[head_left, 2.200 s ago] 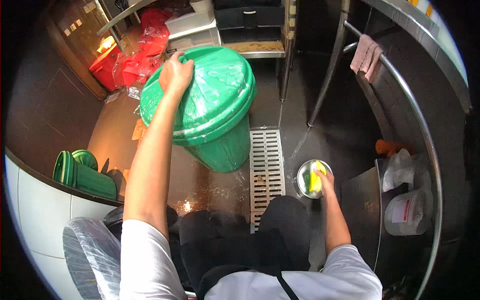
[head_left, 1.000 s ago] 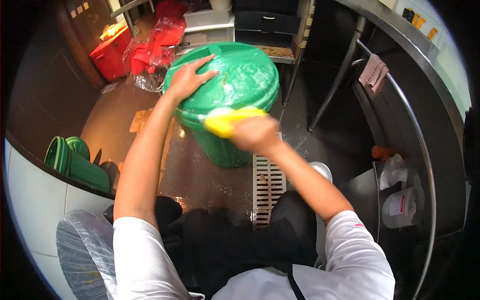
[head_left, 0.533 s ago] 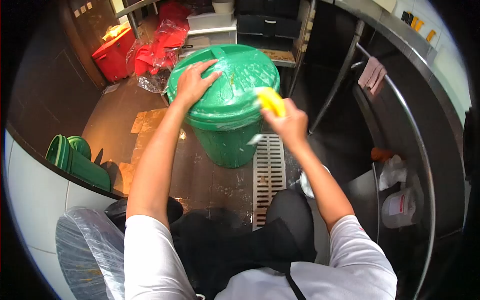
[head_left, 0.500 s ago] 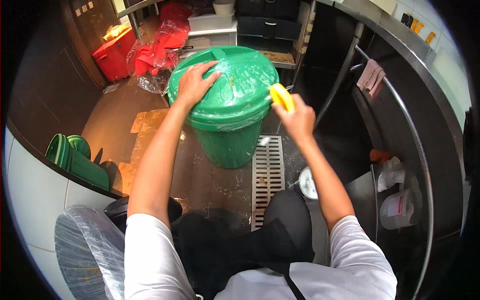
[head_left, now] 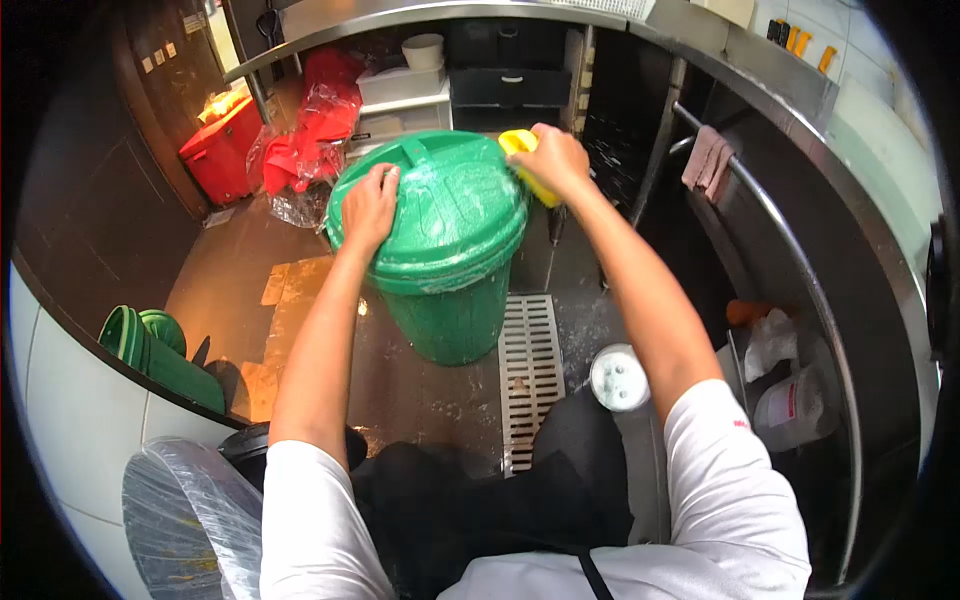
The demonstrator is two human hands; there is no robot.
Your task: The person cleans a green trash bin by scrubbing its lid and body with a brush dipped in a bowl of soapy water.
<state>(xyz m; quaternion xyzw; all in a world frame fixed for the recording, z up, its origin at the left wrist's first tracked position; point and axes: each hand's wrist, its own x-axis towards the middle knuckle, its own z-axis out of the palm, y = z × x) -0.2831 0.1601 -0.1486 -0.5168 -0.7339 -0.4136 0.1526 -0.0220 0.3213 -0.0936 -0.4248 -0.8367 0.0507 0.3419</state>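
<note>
A green lidded bin (head_left: 455, 315) stands upright on the floor, its lid (head_left: 450, 205) streaked with white suds. My left hand (head_left: 370, 208) rests on the left edge of the lid, thumb and fingers close together, and appears to grip the rim. At the lid's far right edge, my right hand (head_left: 553, 163) is closed around a yellow brush (head_left: 518, 143), which touches the rim. Its bristles are mostly hidden. A round metal bowl of sudsy liquid (head_left: 619, 378) sits on the floor below my right forearm.
A white floor grate (head_left: 530, 370) lies right of the bin. Green bins (head_left: 175, 370) lie at the left, near flattened cardboard (head_left: 290, 310). Behind are a red container (head_left: 220, 150) and drawers (head_left: 510, 87). A metal rail (head_left: 800, 260) with a pink cloth (head_left: 708, 162) curves along the right.
My right hand has moved with the yellow brush from the lid's near right side to its far right edge. My left hand's fingers, spread on the lid before, have drawn in toward its left edge.
</note>
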